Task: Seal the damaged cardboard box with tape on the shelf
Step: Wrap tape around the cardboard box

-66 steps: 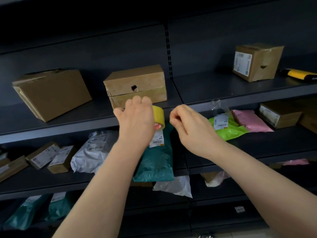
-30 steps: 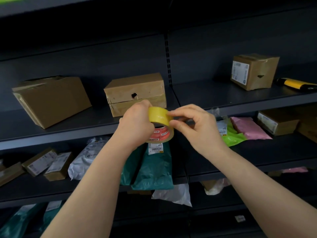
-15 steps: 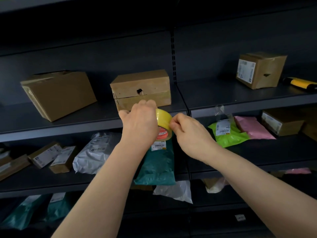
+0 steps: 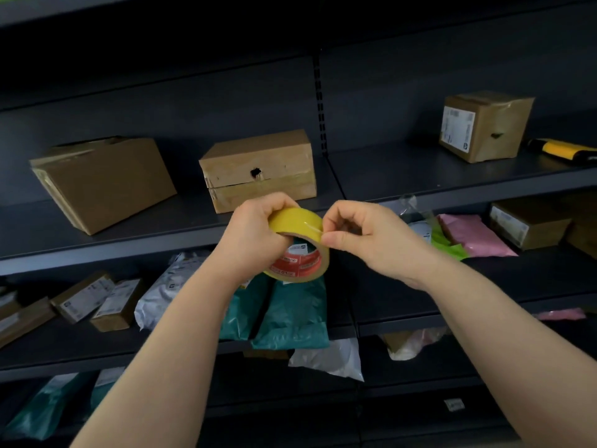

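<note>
left hand (image 4: 255, 234) — grips yellow tape roll (image 4: 298, 244) | right hand (image 4: 368, 234) — pinches its edge | holed brown cardboard box (image 4: 258, 169) just beyond both, on shelf (image 4: 452, 185)

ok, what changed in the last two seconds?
Right hand moved left onto the tape and now pinches its outer edge. Left hand kept gripping the tape; holed box stayed on the shelf.

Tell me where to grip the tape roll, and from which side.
Grip the tape roll by its left rim, coming from the left, as the left hand does. Its open core lets fingers wrap the band. That leaves the right edge free, where the right hand pinches the tape.
</note>
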A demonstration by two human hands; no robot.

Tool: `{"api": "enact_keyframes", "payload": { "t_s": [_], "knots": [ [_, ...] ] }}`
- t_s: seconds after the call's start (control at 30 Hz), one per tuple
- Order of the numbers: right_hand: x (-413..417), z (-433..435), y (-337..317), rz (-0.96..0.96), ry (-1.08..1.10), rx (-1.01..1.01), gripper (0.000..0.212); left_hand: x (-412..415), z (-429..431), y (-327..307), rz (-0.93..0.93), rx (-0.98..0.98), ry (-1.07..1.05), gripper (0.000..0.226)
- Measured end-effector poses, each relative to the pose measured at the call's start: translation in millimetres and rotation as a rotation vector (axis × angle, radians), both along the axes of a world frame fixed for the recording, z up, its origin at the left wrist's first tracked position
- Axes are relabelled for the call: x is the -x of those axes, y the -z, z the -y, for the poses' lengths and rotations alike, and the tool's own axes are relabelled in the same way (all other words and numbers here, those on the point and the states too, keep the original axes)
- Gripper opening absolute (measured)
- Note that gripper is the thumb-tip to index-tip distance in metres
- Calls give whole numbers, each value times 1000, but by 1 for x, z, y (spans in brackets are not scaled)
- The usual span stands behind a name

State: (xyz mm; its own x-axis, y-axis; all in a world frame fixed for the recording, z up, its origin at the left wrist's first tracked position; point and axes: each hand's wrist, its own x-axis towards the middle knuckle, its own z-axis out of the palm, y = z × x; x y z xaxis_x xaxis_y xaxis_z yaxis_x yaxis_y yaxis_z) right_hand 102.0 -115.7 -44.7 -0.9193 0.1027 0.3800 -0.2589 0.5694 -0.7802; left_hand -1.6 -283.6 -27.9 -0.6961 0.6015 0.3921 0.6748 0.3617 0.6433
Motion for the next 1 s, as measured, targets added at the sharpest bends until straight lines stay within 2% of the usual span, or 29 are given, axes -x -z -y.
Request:
{"api": "enact_keyframes", "payload": {
  "t_s": [0.13, 0.2, 0.33, 0.43, 0.53, 0.6, 0.7, 0.8, 0.9, 1.0],
  "knots": [
    [1, 9, 3, -114, 153, -225, 11, 4, -5, 1, -82, 27, -53, 33],
    [3, 13, 8, -145, 179, -239, 10, 9, -5, -1, -114, 86, -65, 33],
    [7, 15, 14, -69, 103, -82, 20, 14, -4, -1, -131, 140, -87, 35],
    [10, 17, 19, 57, 105, -17, 22, 10, -10, 2, -229, 201, -83, 35],
    [8, 16, 16, 102, 59, 154, 19, 20, -7, -1, -342, 383, -262, 36],
    [8, 4, 12, 13, 100, 96, 18, 31, 5, -3, -236, 313, -294, 38],
    [11, -5, 13, -49, 112, 150, 15, 33, 17, -7, -57, 117, -132, 37],
    [16, 7, 19, -70, 60, 222, 20, 26, 9, -6, 12, 63, -34, 33],
    [18, 17, 23, -152, 105, 222, 18, 24, 6, 0, 110, -4, -24, 31],
    [17, 19, 19, -141, 104, 302, 14, 22, 8, 4, 225, -54, -17, 28]
  ]
}}
